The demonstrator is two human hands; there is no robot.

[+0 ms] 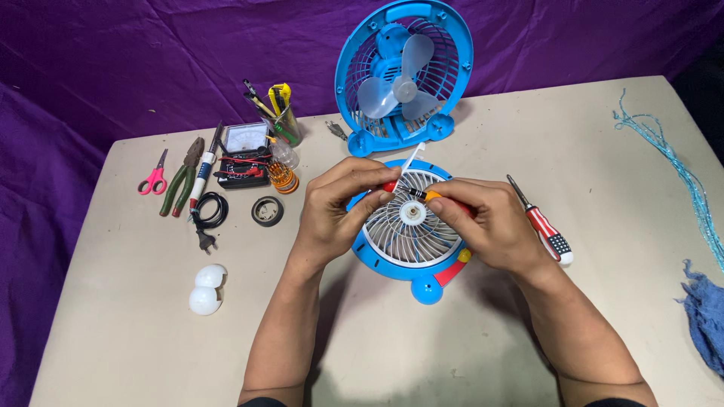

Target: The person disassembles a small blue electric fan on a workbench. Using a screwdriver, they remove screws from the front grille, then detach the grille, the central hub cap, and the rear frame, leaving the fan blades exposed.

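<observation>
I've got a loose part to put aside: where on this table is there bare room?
Free: the near table between the forearms, the near left corner below the white bulbs, and the stretch between the red screwdriver and the blue strands. Crowded: the tools by the multimeter.

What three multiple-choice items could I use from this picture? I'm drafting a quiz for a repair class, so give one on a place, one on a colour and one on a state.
1. Where do the pink-handled scissors lie?
A. far left of the table
B. beside the blue cloth
C. under the fan grille

2. What colour is the standing fan body?
A. green
B. blue
C. white

3. How is the fan grille placed?
A. upright
B. hanging off the edge
C. flat on the table

Answers:
1 A, they lie left of the pliers.
2 B, its frame is bright blue.
3 C, it lies face up under the left hand and right hand, which hold a small screwdriver over its hub.
</observation>
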